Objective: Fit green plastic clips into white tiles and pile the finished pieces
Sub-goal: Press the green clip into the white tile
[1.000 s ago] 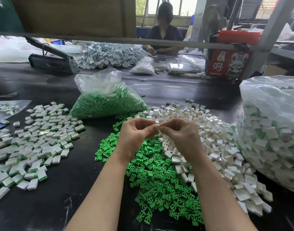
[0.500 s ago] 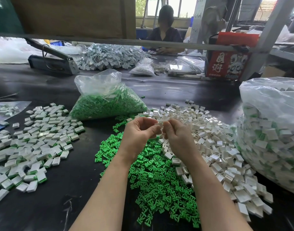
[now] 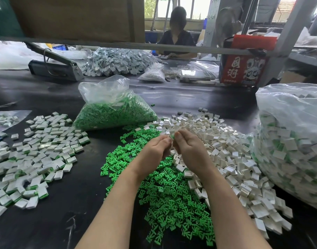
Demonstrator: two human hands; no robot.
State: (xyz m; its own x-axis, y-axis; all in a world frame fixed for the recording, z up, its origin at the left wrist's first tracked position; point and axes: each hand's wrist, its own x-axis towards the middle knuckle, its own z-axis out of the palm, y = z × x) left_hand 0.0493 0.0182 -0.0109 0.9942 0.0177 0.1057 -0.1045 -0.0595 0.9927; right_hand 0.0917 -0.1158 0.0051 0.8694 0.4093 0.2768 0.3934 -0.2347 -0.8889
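My left hand (image 3: 154,150) and my right hand (image 3: 191,151) meet fingertip to fingertip above the heaps, pinching one small white tile (image 3: 171,135) between them; whether a clip sits in it is hidden by the fingers. Loose green clips (image 3: 164,193) lie heaped under my forearms. Empty white tiles (image 3: 231,159) spread to the right of them. Finished white-and-green pieces (image 3: 35,155) cover the dark table at the left.
A clear bag of green clips (image 3: 114,112) lies behind the heaps. A big bag of finished pieces (image 3: 294,146) stands at the right. A red carton (image 3: 243,67), a grey tool (image 3: 53,67) and another person (image 3: 177,35) are at the far side.
Both hands have stayed joined on the tile and shifted slightly; the fingers have worked closer together around it.
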